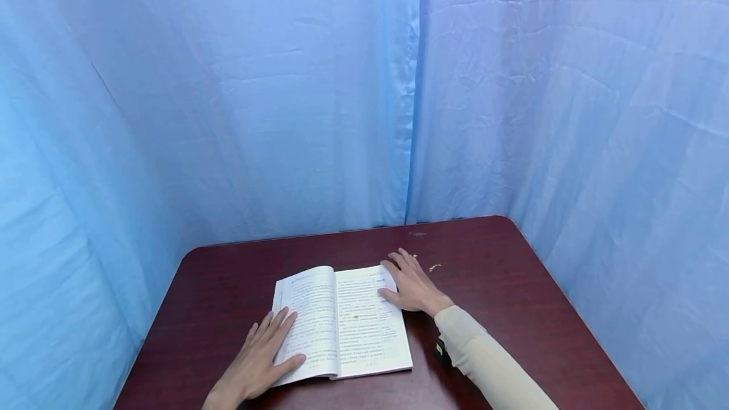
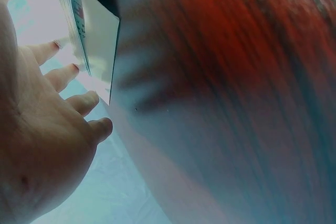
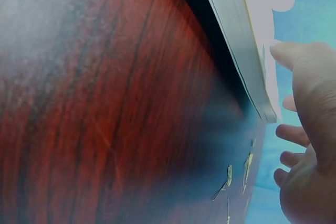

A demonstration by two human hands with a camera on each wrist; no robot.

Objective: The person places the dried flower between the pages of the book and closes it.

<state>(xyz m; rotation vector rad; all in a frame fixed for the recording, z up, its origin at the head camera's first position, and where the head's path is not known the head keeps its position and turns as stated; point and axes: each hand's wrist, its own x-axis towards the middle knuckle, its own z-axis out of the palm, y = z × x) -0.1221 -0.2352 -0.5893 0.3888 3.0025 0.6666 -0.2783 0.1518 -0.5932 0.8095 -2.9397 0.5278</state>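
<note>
An open book [image 1: 364, 328] with printed pages lies flat on the dark red table, its spine running away from me. My left hand [image 1: 259, 356] rests at the left page's outer edge, fingers spread and thumb over the lower page. At the upper right corner of the right page is my right hand [image 1: 412, 285], its fingers extended and its thumb over the page margin. The left wrist view shows the book's page edges and cover [image 2: 97, 35] beside the left fingertips. In the right wrist view the thick page block [image 3: 236, 40] stands beside the right thumb.
The wood-grained table [image 1: 512, 321] has rounded far corners. Small pale scraps [image 1: 435, 267] lie beyond the right hand. Blue curtains [image 1: 285, 112] hang behind and on both sides. A dark device [image 1: 441, 351] is at the right wrist, under the sleeve [image 1: 484, 359].
</note>
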